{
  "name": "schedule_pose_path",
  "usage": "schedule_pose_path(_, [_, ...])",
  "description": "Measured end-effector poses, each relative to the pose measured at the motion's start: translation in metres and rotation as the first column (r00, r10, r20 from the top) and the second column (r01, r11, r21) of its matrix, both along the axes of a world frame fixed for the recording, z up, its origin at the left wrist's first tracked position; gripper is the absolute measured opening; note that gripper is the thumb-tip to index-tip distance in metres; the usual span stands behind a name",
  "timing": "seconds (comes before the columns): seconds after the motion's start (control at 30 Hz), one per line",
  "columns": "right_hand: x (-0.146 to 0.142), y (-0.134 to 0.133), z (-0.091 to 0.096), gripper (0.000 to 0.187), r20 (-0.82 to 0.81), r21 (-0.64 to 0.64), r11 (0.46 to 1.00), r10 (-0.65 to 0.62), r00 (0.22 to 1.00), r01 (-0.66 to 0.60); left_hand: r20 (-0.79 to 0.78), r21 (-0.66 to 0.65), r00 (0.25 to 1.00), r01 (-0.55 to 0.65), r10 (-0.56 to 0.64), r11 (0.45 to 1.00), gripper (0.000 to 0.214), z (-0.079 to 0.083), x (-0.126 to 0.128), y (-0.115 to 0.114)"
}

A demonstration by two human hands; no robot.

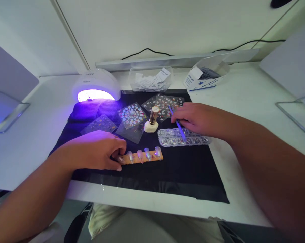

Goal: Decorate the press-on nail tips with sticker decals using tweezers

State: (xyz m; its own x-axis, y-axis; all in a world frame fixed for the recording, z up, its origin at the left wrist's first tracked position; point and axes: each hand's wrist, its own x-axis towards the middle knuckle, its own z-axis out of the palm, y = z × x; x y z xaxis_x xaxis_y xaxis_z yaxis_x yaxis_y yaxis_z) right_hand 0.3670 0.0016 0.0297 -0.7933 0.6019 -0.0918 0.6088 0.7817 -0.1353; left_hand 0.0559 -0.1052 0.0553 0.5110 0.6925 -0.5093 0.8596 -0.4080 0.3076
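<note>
Left hand (91, 153) gripping nail strip (144, 156), right hand (197, 118) pinching pen (178, 125) over gem tray (192, 140); gem pick-up stage I'd say, needs steady tip

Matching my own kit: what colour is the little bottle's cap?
Shiny rose-gold cap over a cream bottle; head view shows it best.

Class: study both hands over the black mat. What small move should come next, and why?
Probably lower the thin tool tip-first into the gem tray to lift one stone. The right hand holds it slanted over the compartments, its tip close above them, and the left hand pins the wooden strip of nail tips on the mat.
</note>
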Motion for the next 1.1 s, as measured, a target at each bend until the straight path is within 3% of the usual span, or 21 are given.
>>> schedule_pose_path(0.17, [0.001,0.001,-0.002,0.029,-0.019,0.003,1.0,0.006,1.0,-0.006,0.131,0.094,0.99,0.034,-0.046,0.995,0.018,0.006,-0.015,-0.001])
schedule_pose_path(0.47, [0.003,0.003,-0.004,0.03,-0.02,-0.004,1.0,-0.011,1.0,0.011,0.261,0.074,0.954,0.132,-0.147,0.989,0.016,0.007,-0.012,-0.003])
schedule_pose_path(1.1, [0.003,0.004,-0.005,0.028,-0.039,0.001,1.0,0.0,0.999,0.0,0.276,0.106,0.948,0.135,-0.16,0.985,0.017,0.005,-0.012,-0.004])
